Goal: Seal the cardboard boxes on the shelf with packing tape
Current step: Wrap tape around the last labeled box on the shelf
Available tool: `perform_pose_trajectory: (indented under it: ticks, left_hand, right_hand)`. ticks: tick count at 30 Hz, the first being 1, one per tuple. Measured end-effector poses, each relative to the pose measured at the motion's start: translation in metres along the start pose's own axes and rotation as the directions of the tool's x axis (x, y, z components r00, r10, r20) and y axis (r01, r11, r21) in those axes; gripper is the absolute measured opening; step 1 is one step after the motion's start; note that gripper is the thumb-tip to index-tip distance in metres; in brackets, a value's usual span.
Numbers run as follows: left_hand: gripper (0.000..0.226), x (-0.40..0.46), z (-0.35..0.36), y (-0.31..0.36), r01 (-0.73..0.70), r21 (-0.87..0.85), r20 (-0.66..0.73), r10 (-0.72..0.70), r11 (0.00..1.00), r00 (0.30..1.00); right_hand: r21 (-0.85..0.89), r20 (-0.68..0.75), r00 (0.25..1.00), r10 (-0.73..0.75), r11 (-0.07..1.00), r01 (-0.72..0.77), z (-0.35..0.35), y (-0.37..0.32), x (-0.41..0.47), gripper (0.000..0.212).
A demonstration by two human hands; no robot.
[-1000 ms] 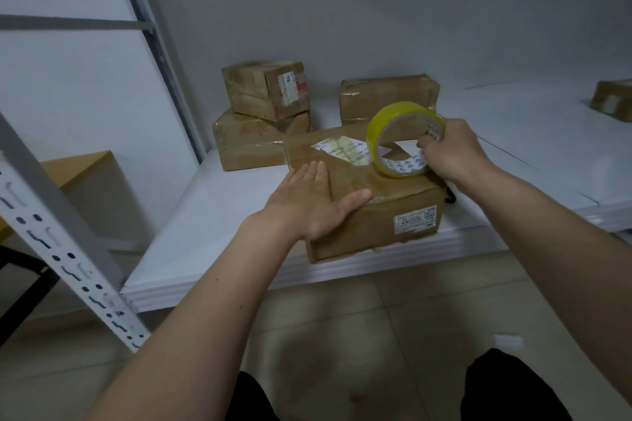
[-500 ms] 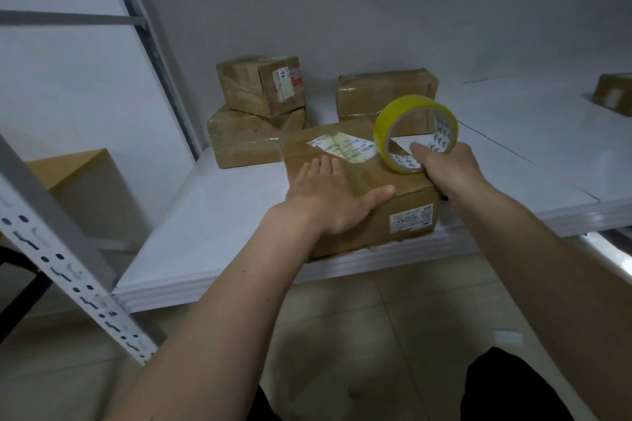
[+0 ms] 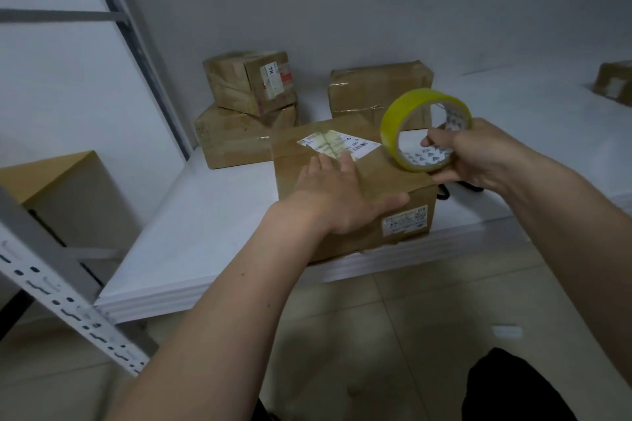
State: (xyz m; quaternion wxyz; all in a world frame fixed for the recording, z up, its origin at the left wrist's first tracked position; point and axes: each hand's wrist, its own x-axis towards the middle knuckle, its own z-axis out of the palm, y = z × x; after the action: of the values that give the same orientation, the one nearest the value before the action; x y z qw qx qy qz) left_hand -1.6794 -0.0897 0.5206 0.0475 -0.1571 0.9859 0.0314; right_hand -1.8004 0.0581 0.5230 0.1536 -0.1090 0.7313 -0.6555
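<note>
A brown cardboard box with white labels sits at the front edge of the white shelf. My left hand lies flat on its top, fingers straight, thumb over the front edge. My right hand grips a yellow roll of packing tape, held upright just above the box's right rear corner, with fingers through the core. Behind stand two stacked boxes and another single box.
A grey perforated shelf upright slants across the lower left. Another grey post rises at the back left. A small box sits far right on the shelf. A tan cabinet stands left. Tiled floor lies below.
My right hand has carried the tape roll a little right and up, clear of the box's top. My left hand stays flat on the box.
</note>
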Motion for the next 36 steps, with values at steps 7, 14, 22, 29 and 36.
perform_pose_trajectory:
  ticks: [7, 14, 22, 29, 36]
  left_hand:
    - [0.123, 0.005, 0.001, 0.010, 0.038, 0.004, -0.020, -0.038, 0.999, 0.999]
    - [0.108, 0.011, -0.002, 0.026, 0.022, 0.025, 0.064, -0.024, 0.999, 0.998]
    - [0.104, 0.013, -0.003, 0.028, 0.027, 0.013, 0.080, -0.028, 1.000, 0.996]
    - [0.106, 0.013, 0.001, 0.028, 0.017, 0.027, 0.048, -0.019, 0.999, 0.999]
    - [0.111, 0.011, -0.005, 0.003, -0.004, 0.034, 0.039, 0.003, 0.999, 0.999]
  right_hand:
    - [0.115, 0.049, 0.995, 0.091, 0.989, -0.096, -0.012, 0.008, 0.009, 0.022]
    - [0.123, -0.026, 0.999, 0.023, 0.992, -0.020, 0.017, 0.031, 0.001, 0.017]
    - [0.232, 0.006, 0.993, 0.120, 0.966, -0.118, -0.009, 0.016, 0.010, 0.026]
    - [0.603, 0.094, 0.959, 0.266, 0.751, -0.268, -0.016, 0.053, 0.004, 0.028]
    - [0.530, 0.036, 0.973, 0.226, 0.822, -0.210, -0.006, 0.066, -0.002, 0.016]
